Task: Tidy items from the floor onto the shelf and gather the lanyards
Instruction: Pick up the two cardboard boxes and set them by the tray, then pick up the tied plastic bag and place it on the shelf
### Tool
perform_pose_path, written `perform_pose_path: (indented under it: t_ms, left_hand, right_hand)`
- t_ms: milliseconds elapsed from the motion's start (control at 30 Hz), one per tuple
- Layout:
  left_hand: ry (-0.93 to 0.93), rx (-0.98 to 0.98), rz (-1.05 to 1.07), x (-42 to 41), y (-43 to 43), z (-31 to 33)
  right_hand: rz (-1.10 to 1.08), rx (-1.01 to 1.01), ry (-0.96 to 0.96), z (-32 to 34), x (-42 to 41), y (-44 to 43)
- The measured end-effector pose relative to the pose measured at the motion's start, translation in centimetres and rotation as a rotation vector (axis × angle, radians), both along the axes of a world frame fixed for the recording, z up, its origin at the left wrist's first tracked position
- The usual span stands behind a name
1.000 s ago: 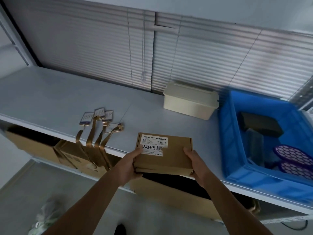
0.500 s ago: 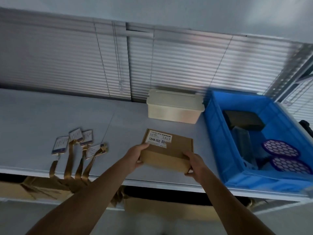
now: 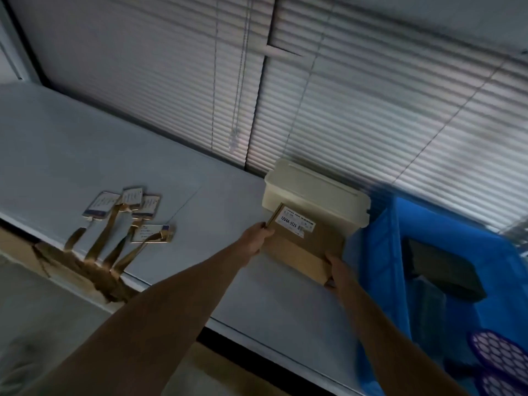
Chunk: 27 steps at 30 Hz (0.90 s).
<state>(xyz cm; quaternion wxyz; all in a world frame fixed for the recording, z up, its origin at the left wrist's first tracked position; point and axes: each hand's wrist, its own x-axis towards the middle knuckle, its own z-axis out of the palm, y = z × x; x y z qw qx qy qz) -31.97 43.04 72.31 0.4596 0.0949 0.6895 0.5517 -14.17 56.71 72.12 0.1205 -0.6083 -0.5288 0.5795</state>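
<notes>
A flat brown cardboard box (image 3: 307, 242) with a white label lies on the white shelf (image 3: 100, 155), its far edge against a cream lidded container (image 3: 315, 195). My left hand (image 3: 257, 238) grips the box's left near corner. My right hand (image 3: 335, 268) holds its right near corner. Several lanyards (image 3: 128, 221) with badge cards lie on the shelf to the left, their tan straps hanging over the front edge.
A blue plastic crate (image 3: 380, 270) stands right of the box, holding a dark block (image 3: 441, 270) and purple perforated discs (image 3: 497, 352). Closed blinds (image 3: 371, 110) run behind the shelf. Cardboard boxes (image 3: 17, 247) sit on the level below.
Both hands have pushed the cardboard box from the shelf's front edge further back, up against the cream container. The camera has swung and tilted.
</notes>
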Motion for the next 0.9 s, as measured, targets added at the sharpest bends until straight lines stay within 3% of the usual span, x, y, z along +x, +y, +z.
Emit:
perform_pose_path:
  t_ms: [200,333,467,567,667,733,900]
  left_hand:
    - [0.172,-0.063,0.091,0.9,-0.6,-1.4]
    - [0.129,-0.017,0.083,0.6,-0.2,-1.5]
    - [0.139,-0.031,0.104,0.0,-0.8,-1.9]
    - [0.290,-0.103,0.094,0.2,-5.3,-2.2]
    - [0.268,-0.077,0.200,1.3,-13.9,-3.4]
    - [0.289,-0.125,0.279,2.1,-21.2,-4.6]
    - [0.060,-0.334,0.563,3.8,-40.7,-10.8]
  right_hand:
    - [0.066,0.028,-0.101,-0.9,0.5,-0.3]
    - [0.108,0.024,-0.019,-1.6,0.5,0.0]
    - [0.007,0.006,0.011,-1.7,0.2,-0.2]
    - [-0.076,-0.095,0.055,-1.7,1.4,-2.4]
    - [-0.096,-0.175,0.016,-2.3,3.4,-7.2]
    - [0.066,-0.077,-0.090,-2.7,3.1,-11.7]
    - [0.797,0.074,-0.148,-4.4,-2.9,-25.8]
